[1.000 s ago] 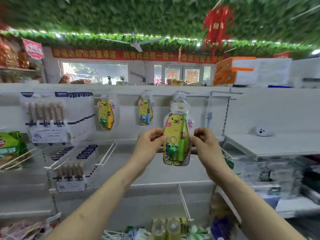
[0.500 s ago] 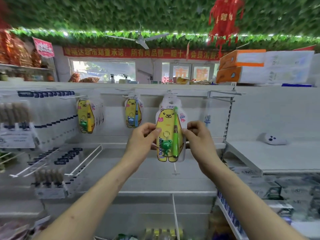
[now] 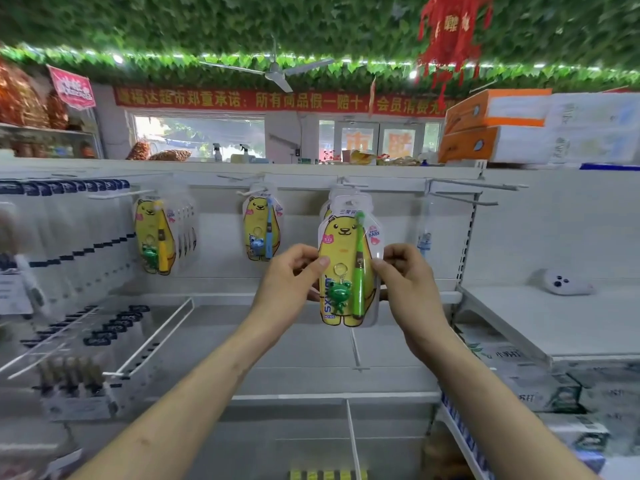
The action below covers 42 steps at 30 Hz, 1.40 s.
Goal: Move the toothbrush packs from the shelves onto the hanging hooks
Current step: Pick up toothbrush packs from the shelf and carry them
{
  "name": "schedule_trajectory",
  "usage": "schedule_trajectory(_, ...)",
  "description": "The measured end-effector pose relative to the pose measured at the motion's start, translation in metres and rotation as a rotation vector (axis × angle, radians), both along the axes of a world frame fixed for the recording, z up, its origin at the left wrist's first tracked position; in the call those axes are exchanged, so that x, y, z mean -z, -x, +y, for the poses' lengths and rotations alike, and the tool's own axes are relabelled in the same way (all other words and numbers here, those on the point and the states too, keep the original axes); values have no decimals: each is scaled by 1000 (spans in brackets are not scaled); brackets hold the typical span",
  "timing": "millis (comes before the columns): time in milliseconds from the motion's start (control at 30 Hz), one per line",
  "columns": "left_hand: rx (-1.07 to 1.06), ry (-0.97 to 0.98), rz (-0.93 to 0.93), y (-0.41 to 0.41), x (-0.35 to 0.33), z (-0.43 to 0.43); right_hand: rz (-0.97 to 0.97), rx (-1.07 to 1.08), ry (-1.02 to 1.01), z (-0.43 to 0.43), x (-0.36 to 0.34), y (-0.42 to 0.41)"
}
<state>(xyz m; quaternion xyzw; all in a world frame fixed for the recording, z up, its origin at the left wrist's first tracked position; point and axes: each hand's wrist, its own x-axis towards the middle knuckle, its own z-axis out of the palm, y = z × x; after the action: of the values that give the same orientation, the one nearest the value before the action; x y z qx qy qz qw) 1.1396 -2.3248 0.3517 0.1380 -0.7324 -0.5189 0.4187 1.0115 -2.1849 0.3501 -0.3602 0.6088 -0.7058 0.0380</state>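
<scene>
Over the last second my view swings right, but the grip does not change. My left hand (image 3: 294,275) pinches the left edge of the yellow bear-shaped blister pack with the green toothbrush and frog keyring (image 3: 346,244), and my right hand (image 3: 403,271) pinches the right edge. The pack now sits straighter than before. Its clear top tab is up at the white wire hook (image 3: 349,184), overlapping the similar packs already hanging there. I cannot tell whether the hole is on the wire yet. I judge this pack is nearly hung. The yellow-brush packs (image 3: 156,237) and the blue-brush pack (image 3: 261,230) hang to the left.
</scene>
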Motion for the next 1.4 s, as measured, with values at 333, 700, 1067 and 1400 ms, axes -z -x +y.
schedule_trajectory(333,-142,155,-169,59,-7,-66,-43,89,-123,-67,-5,51)
schedule_trajectory(700,-150,241,-259,84,-11,-93,-26,184,-209,-92,-6,78)
schedule_trajectory(1067,-250,915,-408,66,19,-41,180,354,-414,-28,23,63)
schedule_trajectory(1400,167,1107,-385,164,54,125,563,859,-1085,154,85,63)
